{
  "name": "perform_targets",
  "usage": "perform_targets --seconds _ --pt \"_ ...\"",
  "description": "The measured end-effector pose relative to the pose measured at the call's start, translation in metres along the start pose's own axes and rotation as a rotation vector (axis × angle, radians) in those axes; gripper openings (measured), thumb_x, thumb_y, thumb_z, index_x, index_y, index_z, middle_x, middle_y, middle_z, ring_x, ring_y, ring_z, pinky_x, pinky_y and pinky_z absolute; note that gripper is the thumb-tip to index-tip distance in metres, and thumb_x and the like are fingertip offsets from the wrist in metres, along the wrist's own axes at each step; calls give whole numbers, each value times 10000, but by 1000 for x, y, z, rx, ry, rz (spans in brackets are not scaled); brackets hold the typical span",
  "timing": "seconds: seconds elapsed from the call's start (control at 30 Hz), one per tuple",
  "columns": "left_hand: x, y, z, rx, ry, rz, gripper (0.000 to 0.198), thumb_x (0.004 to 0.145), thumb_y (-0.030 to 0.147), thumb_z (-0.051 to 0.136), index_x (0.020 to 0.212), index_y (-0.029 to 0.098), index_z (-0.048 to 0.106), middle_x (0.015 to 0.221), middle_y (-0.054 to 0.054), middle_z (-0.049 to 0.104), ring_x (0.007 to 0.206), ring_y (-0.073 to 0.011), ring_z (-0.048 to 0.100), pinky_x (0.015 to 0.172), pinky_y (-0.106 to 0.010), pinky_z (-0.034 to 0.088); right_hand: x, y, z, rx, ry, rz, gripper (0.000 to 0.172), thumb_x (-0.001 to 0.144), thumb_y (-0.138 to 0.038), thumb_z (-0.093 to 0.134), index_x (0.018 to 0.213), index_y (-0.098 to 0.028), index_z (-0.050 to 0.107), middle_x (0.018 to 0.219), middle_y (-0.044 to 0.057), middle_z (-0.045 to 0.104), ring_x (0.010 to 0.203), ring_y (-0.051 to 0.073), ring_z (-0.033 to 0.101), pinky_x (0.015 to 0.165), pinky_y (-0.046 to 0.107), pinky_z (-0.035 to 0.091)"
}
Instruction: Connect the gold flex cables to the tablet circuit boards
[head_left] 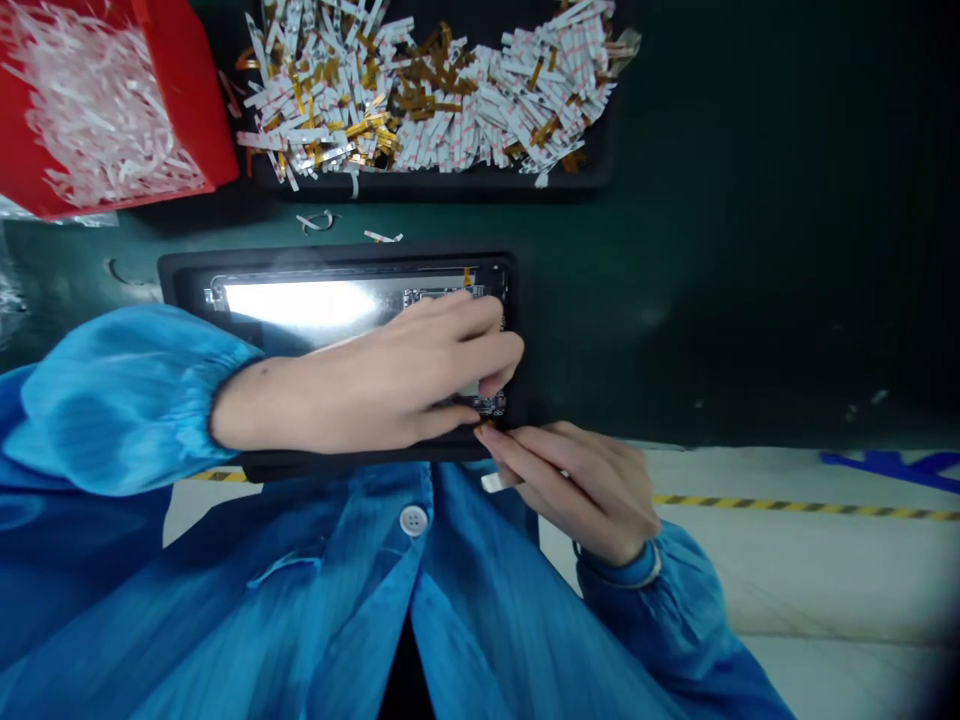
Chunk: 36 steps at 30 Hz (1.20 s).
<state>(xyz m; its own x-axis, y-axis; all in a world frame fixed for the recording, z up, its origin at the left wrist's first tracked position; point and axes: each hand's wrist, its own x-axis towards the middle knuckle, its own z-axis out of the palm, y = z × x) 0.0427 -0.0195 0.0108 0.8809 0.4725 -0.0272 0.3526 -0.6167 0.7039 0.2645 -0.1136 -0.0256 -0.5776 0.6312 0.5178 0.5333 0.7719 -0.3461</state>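
Note:
A flat tablet-like device with a bare circuit board [491,405] and a shiny metal panel [300,302] lies in a black tray [337,258] at the table's near edge. My left hand [397,370] reaches across it from the left, fingers curled over the board, thumb touching its lower right corner; whatever lies under the fingers is hidden. At that same corner my right hand [577,480] pinches a small gold-coloured flex strip [486,425] with its fingertips. A short white tab [493,483] sticks out below these fingers; I cannot tell what it belongs to.
Beyond the device, a black bin [450,187] holds a heap of white and gold flex strips [465,110]. A red box [217,150] of thin clear strips [112,110] stands back left. Loose scraps [382,237] lie on the dark green table [712,250].

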Motion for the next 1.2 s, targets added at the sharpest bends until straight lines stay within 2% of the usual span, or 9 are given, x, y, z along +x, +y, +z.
perform_targets --seconds 0.13,0.23,0.43,0.6,0.73,0.87,0.97,1.2 --pt "-11 -3 -11 -35 82 -35 28 929 160 529 932 187 537 949 -38 523 878 -181 516 772 -323 425 2 -1 3 -35 -8 41 166 868 -65 679 1033 -64 694 814 63 711 661 123 606 537 267 497" --pt "-19 -6 -11 -9 100 -46 40 924 151 523 922 189 538 938 -40 521 869 -185 513 758 -332 418 4 -4 3 -66 -10 66 147 848 -75 714 994 -78 702 801 52 707 643 108 590 534 257 486" --pt "-21 -8 -6 22 83 -1 98 956 158 476 974 169 572 981 -70 539 914 -206 527 783 -353 417 13 -10 1 -123 -26 121 91 850 -91 716 939 -111 706 761 36 699 607 94 587 521 244 487" --pt "-24 -12 -3 119 41 94 198 983 191 421 1064 175 601 1040 -86 580 953 -233 549 796 -366 407 23 -16 -4 -92 -105 182 88 854 -74 702 941 -79 708 822 73 716 682 119 633 572 250 504" --pt "-26 -17 1 128 55 167 199 966 172 447 1082 150 607 1083 -98 582 964 -246 535 806 -381 422 31 -18 -9 -95 -191 245 68 875 -69 671 933 -89 700 837 54 720 687 109 650 573 239 493" --pt "-27 -19 3 109 51 167 213 968 166 442 1095 145 612 1082 -99 575 957 -241 528 813 -385 429 35 -17 -14 -100 -264 238 77 908 -79 622 933 -110 688 842 35 714 647 96 640 551 236 476" --pt "-27 -20 2 94 49 161 232 976 167 417 1091 144 617 1068 -102 574 953 -240 527 818 -383 435 34 -14 -16 -79 -292 274 86 932 -106 600 959 -144 672 867 19 704 684 83 644 571 205 480" --pt "-28 -20 1 86 31 143 242 958 163 405 1077 168 615 1083 -106 586 962 -240 539 832 -373 445 23 -9 -12 53 -259 313 125 894 -121 660 1014 -154 654 931 34 695 760 96 666 651 192 540"
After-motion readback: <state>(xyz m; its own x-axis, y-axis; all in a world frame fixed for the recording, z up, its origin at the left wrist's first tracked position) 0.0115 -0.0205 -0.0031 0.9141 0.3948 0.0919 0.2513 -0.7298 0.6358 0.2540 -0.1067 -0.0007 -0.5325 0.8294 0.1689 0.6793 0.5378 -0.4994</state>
